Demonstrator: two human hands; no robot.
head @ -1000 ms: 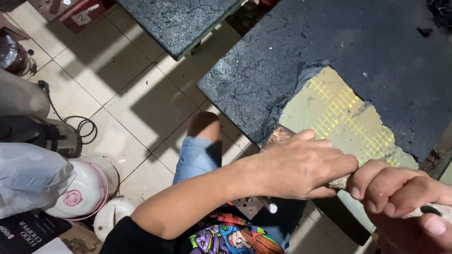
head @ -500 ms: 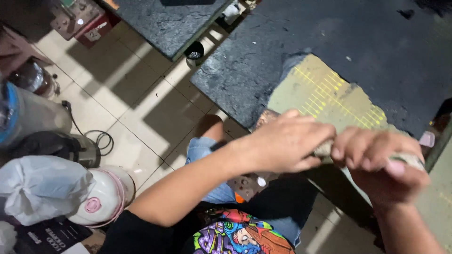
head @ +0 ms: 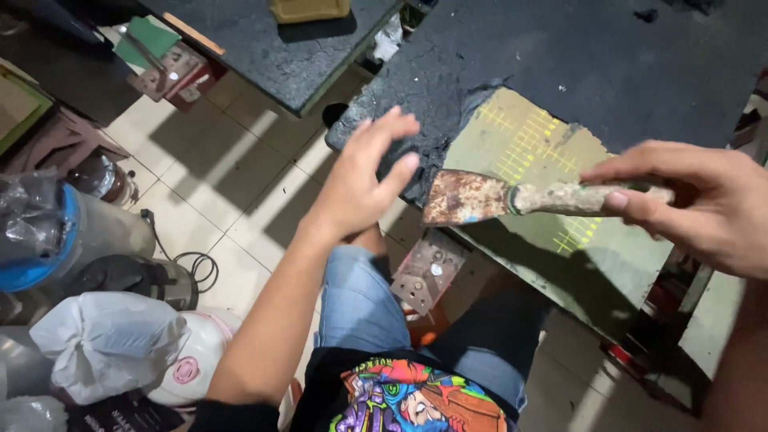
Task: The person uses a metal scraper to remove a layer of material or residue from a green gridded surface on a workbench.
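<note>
My right hand (head: 698,200) grips the worn handle of a rusty scraper (head: 512,198), whose flat blade points left and hovers over the green cutting mat (head: 552,240). My left hand (head: 364,178) hangs open with fingers spread, just left of the blade and above the front edge of the black table (head: 608,64). A thick black coating covers most of that table; the mat shows with yellow grid lines where the coating is gone. The left hand holds nothing.
A second dark table (head: 264,48) with a yellow tray (head: 308,10) stands behind on the left. On the tiled floor at left are a metal cylinder (head: 96,232), white plastic bags (head: 108,340), a cable and a pot. A small metal bracket (head: 428,272) lies under the table edge.
Both hands were clasped together on the scraper at the mat's edge. Now my left hand has let go and lifted open to the left, while my right hand has raised the scraper off the surface.
</note>
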